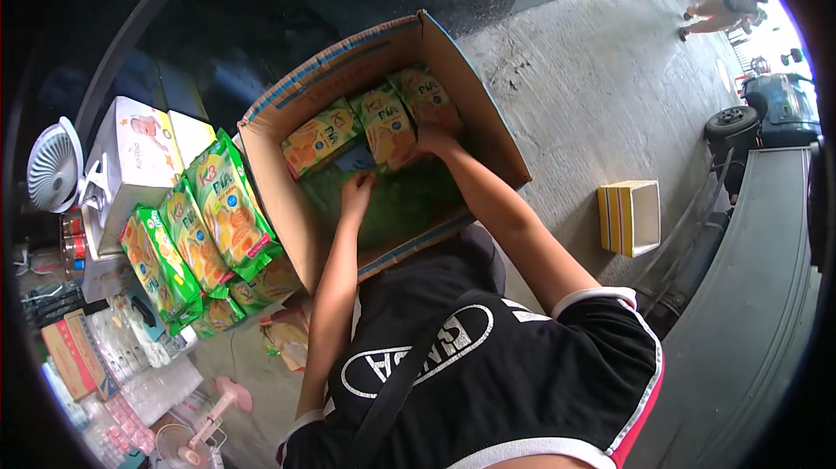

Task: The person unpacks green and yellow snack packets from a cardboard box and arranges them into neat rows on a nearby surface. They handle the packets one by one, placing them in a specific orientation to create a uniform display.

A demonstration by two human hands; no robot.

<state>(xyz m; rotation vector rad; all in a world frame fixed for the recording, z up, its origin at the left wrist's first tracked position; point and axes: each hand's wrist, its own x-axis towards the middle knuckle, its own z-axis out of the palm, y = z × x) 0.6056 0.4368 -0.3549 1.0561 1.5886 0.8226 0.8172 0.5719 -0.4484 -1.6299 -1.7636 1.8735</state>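
An open cardboard box (279, 199) stands in front of me. Along its far side lie three green-and-yellow snack packets: a left packet (320, 138), a middle packet (380, 121) and a right packet (424, 93). My right hand (438, 140) is closed at the near end of the right packet, its fingers against the side of the middle one. Lower in the box, my left hand (358, 190) has its fingers drawn together near a bluish patch (355, 159). What they hold, if anything, is too small to make out.
More such packets (231, 199) are stacked left of the box, beside a white carton (135, 155) and a small white fan (56, 164). Plastic-wrapped goods (148, 391) and a pink fan (196, 443) sit lower left. Rightward are a yellow-striped box (629, 218), a vehicle (766, 121) and a person (727, 9).
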